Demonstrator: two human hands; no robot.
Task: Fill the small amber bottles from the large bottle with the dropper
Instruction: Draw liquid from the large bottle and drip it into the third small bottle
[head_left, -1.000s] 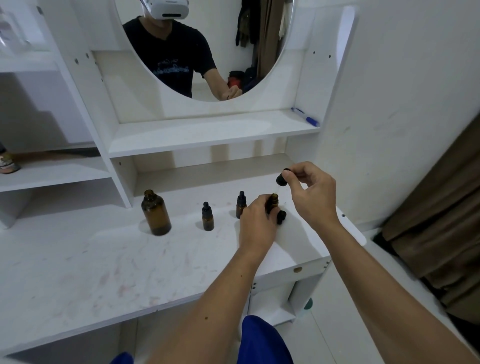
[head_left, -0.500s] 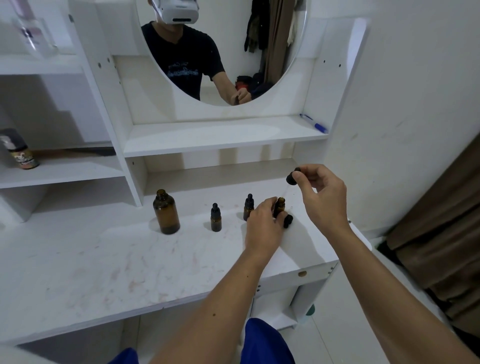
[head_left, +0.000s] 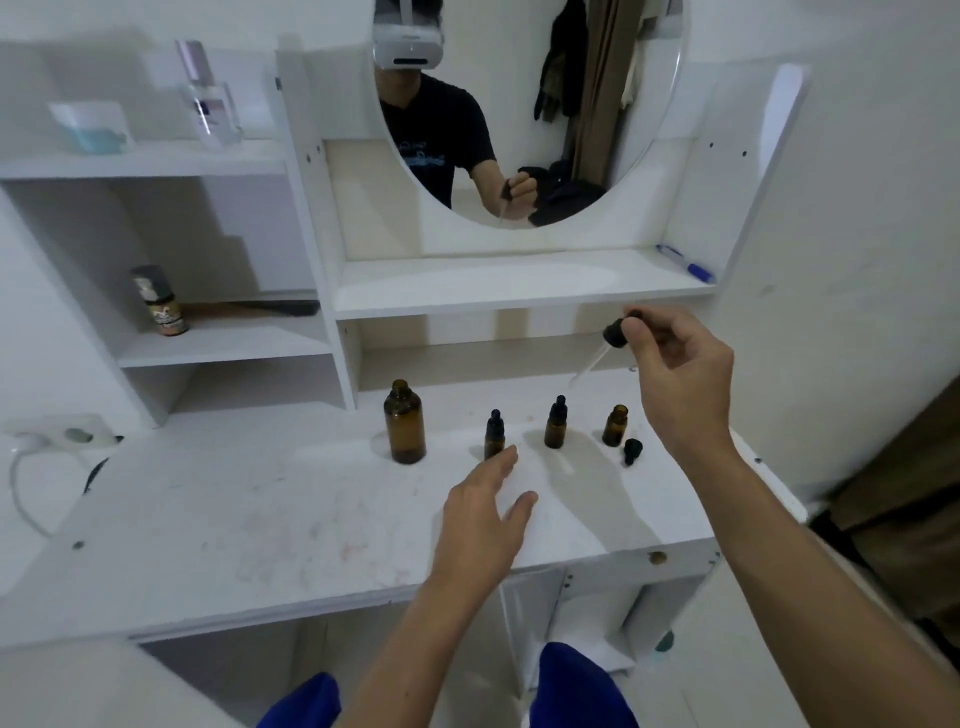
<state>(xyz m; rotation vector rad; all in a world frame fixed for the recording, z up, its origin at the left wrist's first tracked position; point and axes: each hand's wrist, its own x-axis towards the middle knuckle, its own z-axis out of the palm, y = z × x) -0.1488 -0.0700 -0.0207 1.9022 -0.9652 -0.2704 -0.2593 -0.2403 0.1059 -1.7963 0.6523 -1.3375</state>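
My right hand (head_left: 675, 374) pinches the dropper (head_left: 610, 340) by its black bulb, high above the bench (head_left: 260, 519), with the glass tube slanting down to the left. My left hand (head_left: 483, 514) is spread and holds nothing, its fingertips just beside the nearest capped small bottle (head_left: 494, 435).

The large bottle (head_left: 404, 428) stands open at the left of the row. To reach it I must carry the tube over both capped bottles; too low, and it knocks one down. The open small bottle (head_left: 615, 426) at the right could tip and spill, with its loose cap (head_left: 631, 450) just beside it, near the bench's right edge. In front of the row the bench is free.
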